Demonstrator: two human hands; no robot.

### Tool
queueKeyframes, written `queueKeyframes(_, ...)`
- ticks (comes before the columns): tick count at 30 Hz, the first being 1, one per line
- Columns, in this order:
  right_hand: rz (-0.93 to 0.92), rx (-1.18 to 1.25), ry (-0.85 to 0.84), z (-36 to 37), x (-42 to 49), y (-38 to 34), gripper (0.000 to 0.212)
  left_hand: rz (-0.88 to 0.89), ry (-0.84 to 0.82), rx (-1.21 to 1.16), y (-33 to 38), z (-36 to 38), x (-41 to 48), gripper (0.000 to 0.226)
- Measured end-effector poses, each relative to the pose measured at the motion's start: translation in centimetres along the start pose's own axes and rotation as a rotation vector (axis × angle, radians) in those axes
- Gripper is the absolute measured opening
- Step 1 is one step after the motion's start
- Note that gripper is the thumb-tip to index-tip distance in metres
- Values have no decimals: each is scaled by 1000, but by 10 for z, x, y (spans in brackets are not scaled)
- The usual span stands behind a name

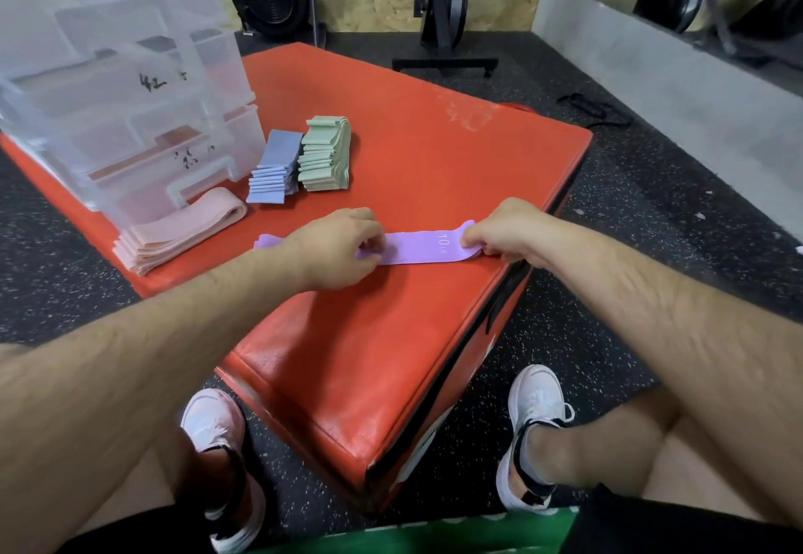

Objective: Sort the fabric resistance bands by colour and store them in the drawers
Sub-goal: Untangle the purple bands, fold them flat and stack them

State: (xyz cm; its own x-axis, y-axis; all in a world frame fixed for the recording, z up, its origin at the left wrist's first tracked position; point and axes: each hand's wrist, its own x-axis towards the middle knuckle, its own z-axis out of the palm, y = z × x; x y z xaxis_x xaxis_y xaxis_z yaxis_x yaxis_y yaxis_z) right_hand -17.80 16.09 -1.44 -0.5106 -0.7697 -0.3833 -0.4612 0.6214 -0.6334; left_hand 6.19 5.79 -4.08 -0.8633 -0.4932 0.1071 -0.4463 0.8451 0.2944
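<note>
1. Lying flat across the near part of the red padded box [434, 171], a purple resistance band [417, 247] runs left to right, white "10 LB" print facing up near its right end.
2. Left hand [336, 249]: fingers curled, pinching the band's near edge at mid-length; a purple tip shows beyond the wrist on the left.
3. Right hand [506, 227]: fingertips closed on the band's right end, close to the box edge.
4. Pink band stack [182, 232]: folded flat, resting against the foot of the clear plastic drawer unit [126, 88].
5. Blue band stack [273, 171] and green band stack [326, 154]: side by side and touching, just right of the drawers, well behind the hands.
6. Drawers bear dark handwritten marks, illegible here.
7. White shoes [532, 436] stand on speckled black flooring [608, 284] at either side of the box.
</note>
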Motion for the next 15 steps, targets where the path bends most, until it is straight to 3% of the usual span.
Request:
queueKeyframes(6,-5,55,-38,3,4,-4,19,1,-10,12,2,0,4,9)
queueKeyframes(9,-12,98,-49,-4,4,-6,14,-6,-4,-9,1,0,3,10)
queueKeyframes(15,-20,253,-106,-43,2,-7,24,17,-39,-81,10,3,4,28)
